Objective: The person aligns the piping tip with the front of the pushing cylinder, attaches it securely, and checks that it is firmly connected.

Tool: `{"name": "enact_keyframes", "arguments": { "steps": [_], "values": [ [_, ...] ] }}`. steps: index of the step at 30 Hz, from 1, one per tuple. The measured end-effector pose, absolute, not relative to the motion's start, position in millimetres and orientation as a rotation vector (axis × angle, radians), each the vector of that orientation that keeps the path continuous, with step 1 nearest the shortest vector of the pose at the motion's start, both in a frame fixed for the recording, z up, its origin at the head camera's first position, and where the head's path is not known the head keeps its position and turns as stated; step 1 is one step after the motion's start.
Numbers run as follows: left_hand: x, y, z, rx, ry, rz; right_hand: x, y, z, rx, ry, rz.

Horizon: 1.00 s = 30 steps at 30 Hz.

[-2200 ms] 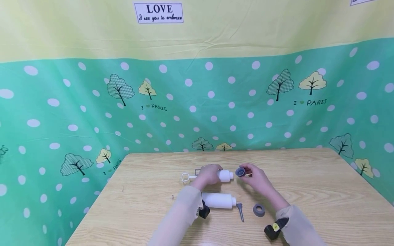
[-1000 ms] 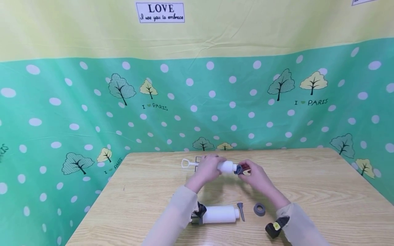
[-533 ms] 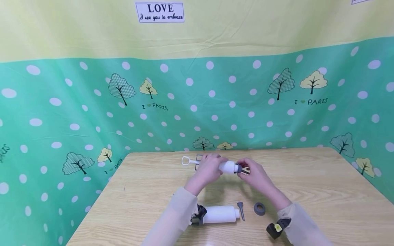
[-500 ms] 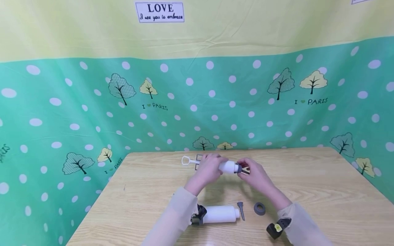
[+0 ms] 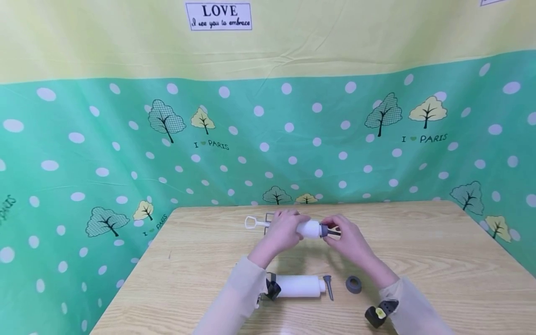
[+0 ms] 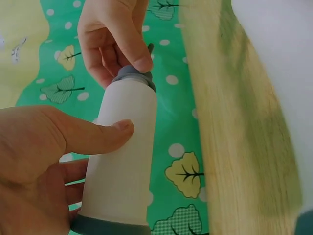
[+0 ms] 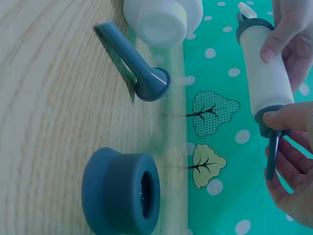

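Note:
My left hand (image 5: 285, 230) grips a white plunger tube (image 5: 309, 229), like a pastry syringe, raised above the table. Its plunger handle (image 5: 250, 223) sticks out to the left, with part of the tube hidden under the hand. At the tube's right end, my right hand (image 5: 346, 237) pinches a grey nozzle cap (image 5: 324, 231). The cap sits over the tube's neck; how tightly cannot be told. In the right wrist view its long spout (image 7: 272, 156) points away from the tube, beside the right fingers.
A second white tube (image 5: 298, 286) lies on the wooden table (image 5: 201, 279), partly behind the left wrist camera. Right of it lie a loose grey nozzle (image 5: 328, 287) and a grey ring-shaped cap (image 5: 353, 284). A green patterned cloth (image 5: 234, 172) hangs behind the table.
The left hand has raised its tube off the table. The right hand has brought the nozzle cap leftward onto the tube's neck and turned it, so the spout now points right.

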<state>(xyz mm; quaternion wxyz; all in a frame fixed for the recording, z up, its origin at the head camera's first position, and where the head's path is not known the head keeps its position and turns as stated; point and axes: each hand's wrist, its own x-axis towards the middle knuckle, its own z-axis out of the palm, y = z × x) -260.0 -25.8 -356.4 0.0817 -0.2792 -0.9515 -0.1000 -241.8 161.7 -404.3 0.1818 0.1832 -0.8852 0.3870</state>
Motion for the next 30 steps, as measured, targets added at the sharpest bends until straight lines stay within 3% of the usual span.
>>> {"name": "enact_keyframes", "arguments": {
  "steps": [30],
  "values": [
    [-259.9, -32.8, -360.2, -0.908, -2.782, -0.378, -243.9, 175.7, -408.5, 0.502, -2.631, 1.358]
  ]
}}
